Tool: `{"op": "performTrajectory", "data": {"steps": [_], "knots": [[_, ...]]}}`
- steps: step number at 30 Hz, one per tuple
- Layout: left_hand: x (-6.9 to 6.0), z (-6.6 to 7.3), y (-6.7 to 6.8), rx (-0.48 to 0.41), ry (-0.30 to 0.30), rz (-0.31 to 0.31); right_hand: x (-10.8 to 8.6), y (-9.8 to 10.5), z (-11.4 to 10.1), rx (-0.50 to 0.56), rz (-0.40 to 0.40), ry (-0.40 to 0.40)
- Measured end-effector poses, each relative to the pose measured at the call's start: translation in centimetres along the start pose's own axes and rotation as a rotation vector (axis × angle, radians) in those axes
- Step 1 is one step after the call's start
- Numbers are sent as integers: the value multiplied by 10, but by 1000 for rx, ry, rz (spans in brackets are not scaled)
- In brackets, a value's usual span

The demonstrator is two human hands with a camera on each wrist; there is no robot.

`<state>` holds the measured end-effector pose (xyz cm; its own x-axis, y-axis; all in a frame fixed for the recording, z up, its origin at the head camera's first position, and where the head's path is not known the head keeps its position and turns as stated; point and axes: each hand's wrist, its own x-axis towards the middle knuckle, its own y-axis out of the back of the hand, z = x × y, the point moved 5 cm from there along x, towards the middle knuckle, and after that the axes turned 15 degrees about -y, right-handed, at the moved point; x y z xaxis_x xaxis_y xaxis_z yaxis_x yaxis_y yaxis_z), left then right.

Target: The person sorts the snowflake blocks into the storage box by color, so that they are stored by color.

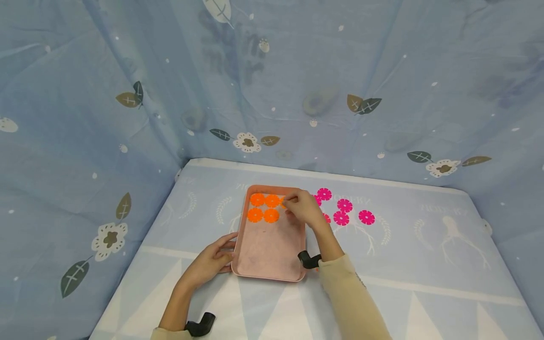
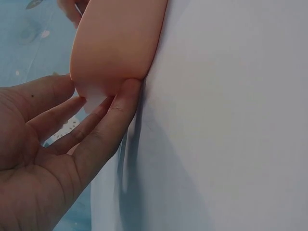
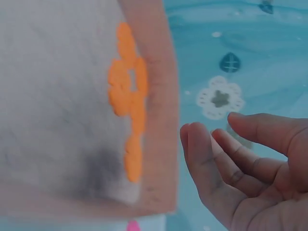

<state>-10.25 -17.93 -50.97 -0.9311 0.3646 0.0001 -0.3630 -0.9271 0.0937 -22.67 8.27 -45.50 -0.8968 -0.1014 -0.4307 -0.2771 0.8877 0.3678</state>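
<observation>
Several flat orange notched discs [image 1: 257,199] lie in two rows at the far end of a pink tray [image 1: 267,250]; they also show along the tray wall in the right wrist view [image 3: 133,159]. My right hand [image 1: 302,206] is over the tray's far right corner, partly covering one disc. In the right wrist view the hand [image 3: 255,168] has its thumb and fingers apart with nothing between them. My left hand [image 1: 208,263] rests its extended fingers against the tray's left side; in the left wrist view the hand [image 2: 62,144] touches the tray edge [image 2: 115,48].
Several pink notched discs [image 1: 367,217] lie on the patterned tablecloth [image 1: 408,255] right of the tray, some partly hidden by my right hand. A bit of orange shows beside my right wrist. Blue patterned curtain [image 1: 297,71] hangs behind and at the sides.
</observation>
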Motion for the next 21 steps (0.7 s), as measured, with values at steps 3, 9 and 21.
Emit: {"op": "performTrajectory", "data": {"steps": [3,9,21], "knots": [[0,2,0,-5,0,-5,-8,9,-1,18,-15,14],[0,3,-1,-12,0,-9,-21,28,4,28,10,47],[0,2,-1,-8,2,-12,-43,56,31,3,39,50]]}}
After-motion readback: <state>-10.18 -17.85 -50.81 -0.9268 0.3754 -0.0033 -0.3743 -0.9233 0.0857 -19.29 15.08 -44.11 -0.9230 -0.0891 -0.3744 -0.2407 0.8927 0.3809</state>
